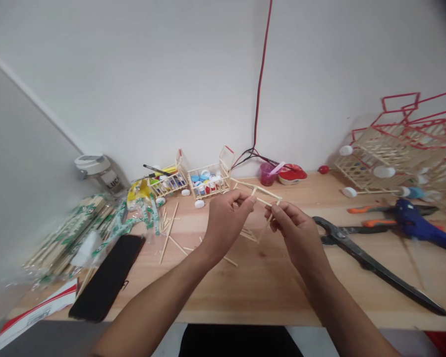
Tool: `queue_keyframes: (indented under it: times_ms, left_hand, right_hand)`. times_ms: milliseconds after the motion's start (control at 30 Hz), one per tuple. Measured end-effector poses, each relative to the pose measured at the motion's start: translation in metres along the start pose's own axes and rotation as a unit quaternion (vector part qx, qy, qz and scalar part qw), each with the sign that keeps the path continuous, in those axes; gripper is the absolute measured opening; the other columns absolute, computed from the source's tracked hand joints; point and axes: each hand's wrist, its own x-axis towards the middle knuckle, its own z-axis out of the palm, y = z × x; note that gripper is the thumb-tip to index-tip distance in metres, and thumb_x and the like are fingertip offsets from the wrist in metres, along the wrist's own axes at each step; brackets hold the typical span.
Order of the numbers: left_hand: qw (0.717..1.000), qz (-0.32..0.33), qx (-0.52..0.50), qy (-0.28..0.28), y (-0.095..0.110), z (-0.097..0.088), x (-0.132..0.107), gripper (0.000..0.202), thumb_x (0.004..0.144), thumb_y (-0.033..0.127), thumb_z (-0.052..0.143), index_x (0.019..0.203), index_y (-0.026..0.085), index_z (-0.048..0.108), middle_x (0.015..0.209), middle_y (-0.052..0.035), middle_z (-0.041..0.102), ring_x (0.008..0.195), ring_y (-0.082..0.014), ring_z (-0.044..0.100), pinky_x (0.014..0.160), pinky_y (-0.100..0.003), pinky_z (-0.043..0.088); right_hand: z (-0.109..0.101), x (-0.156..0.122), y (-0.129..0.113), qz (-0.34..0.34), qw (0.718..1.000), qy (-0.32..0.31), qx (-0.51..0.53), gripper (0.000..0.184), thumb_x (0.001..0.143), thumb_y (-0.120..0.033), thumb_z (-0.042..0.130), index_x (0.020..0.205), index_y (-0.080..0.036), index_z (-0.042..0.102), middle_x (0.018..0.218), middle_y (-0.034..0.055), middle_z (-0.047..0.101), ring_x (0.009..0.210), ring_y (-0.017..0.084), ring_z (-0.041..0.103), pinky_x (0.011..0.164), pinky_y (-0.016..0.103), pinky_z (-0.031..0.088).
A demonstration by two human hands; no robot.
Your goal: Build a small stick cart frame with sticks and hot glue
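The left hand (pixel 226 223) and the right hand (pixel 295 233) are both narrowly closed, each pinching a small stick frame (pixel 263 194) between thumb and fingertips. The frame is held up over the tabletop (pixel 267 292) between the hands. It is only an open skeleton of thin wooden sticks: a few pieces meet at the corners, and a lower part angles down behind the hands. It has no close row of slats, and no caps are fitted to it. Just left of the left hand, loose wooden sticks (pixel 169 233) lie scattered. Further left are a black phone (pixel 106 277) lying flat and a torn plastic bag (pixel 134 218) of green-printed wooden chopsticks (pixel 69 238). To the right lie large black-handled pliers (pixel 371 263), and beyond them a blue glue gun (pixel 412 228) and an orange-handled tool (pixel 371 209).

Further on, against the wall, stand two small slatted stick cribs, much fuller in build than the frame in hand. The nearer one (pixel 208 184) holds a heap of blue, white and red bottle caps (pixel 204 182); the other (pixel 167 182) also holds caps, with a dark-tipped brush (pixel 156 171) lying across it. Loose white caps (pixel 199 203) lie just in front. A pink cup (pixel 267 174) holds a pale stick, beside a red-and-white tub (pixel 292 173). At far right, a large stick rack (pixel 390 153) with red-edged framing leans near white and blue caps.
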Motion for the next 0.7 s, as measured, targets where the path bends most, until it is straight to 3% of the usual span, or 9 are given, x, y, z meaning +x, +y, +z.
queue_keyframes:
  times_ms: [467, 700]
  left_hand:
    - [0.999, 0.033, 0.002, 0.029, -0.008, 0.002, -0.016, 0.016, 0.088, 0.021, 0.062, 0.073, 0.017, 0.069, 0.073, 0.0005, 0.069, 0.07, -0.0119, 0.056, 0.069, -0.025, 0.041]
    - [0.999, 0.038, -0.018, 0.033, -0.008, 0.004, -0.02, 0.013, 0.088, 0.022, 0.062, 0.078, 0.017, 0.069, 0.077, 0.0007, 0.07, 0.075, -0.0118, 0.059, 0.074, -0.024, 0.044]
  right_hand:
    - [-0.011, -0.004, 0.013, -0.031, 0.995, -0.006, -0.096, 0.031, 0.087, -0.052, 0.064, 0.076, -0.023, 0.064, 0.072, -0.0017, 0.055, 0.069, 0.014, 0.046, 0.067, 0.029, 0.034]
    - [-0.009, -0.012, 0.005, -0.045, 0.983, 0.021, -0.176, 0.035, 0.086, -0.054, 0.062, 0.07, -0.023, 0.06, 0.07, -0.0013, 0.056, 0.072, 0.015, 0.053, 0.068, 0.028, 0.036]
